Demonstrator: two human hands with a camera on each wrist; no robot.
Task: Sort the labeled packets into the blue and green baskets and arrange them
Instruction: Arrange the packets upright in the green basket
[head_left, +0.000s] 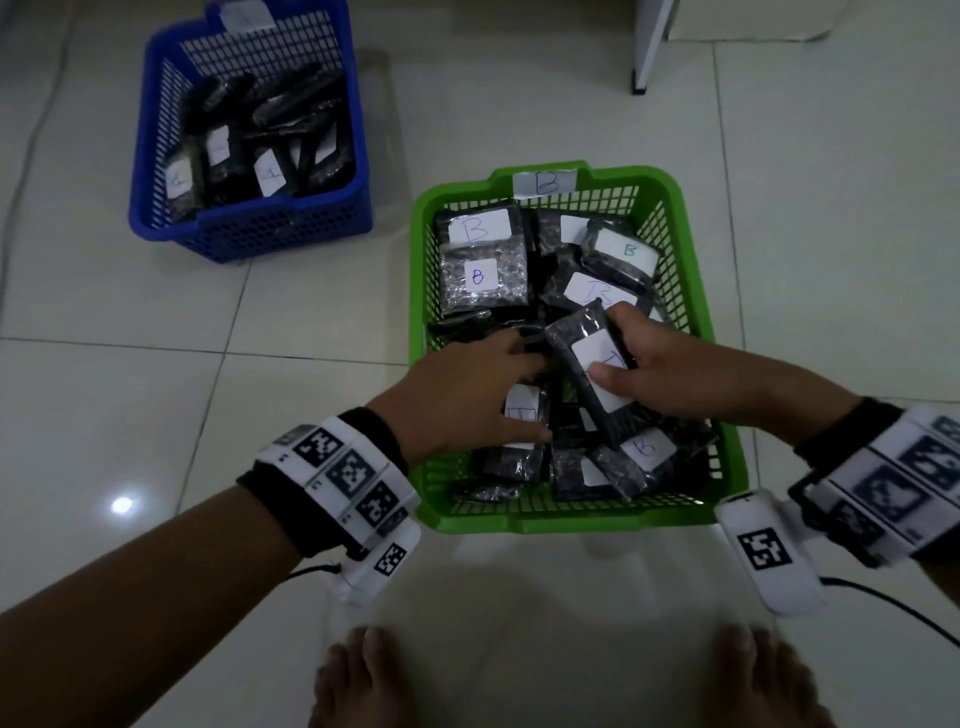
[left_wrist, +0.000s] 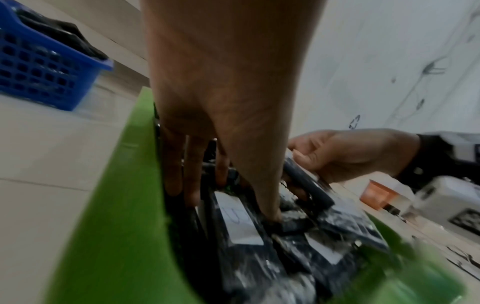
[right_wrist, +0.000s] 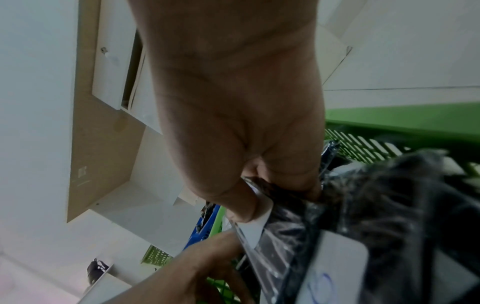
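I am crouched over the green basket (head_left: 691, 332), which sits on the tiled floor (head_left: 805, 260) just ahead of my bare feet (head_left: 363, 675). My right hand (head_left: 670, 371) grasps one dark packet (head_left: 587, 374) above the middle of the green basket: my thumb presses on its white label and my other fingers (head_left: 621, 317) curl round its far edge, so the packet stands tilted over the pile. The letter on that label is partly covered by my thumb. My left hand (head_left: 462, 395) reaches in over the green basket's left rim, its fingers (left_wrist: 172, 164) stretched fairly straight down among the packets below (left_wrist: 241, 222); the thumb lies against a labelled one, but I cannot tell whether anything is gripped. The other packets in the green basket (head_left: 483, 260) lie loosely, several with labels marked B facing up, and a B tag (head_left: 545, 182) is stuck on the far rim. The blue basket (head_left: 249, 228) stands well apart, beyond the green basket and to its left, holding more dark packets (head_left: 270, 174) with white labels.
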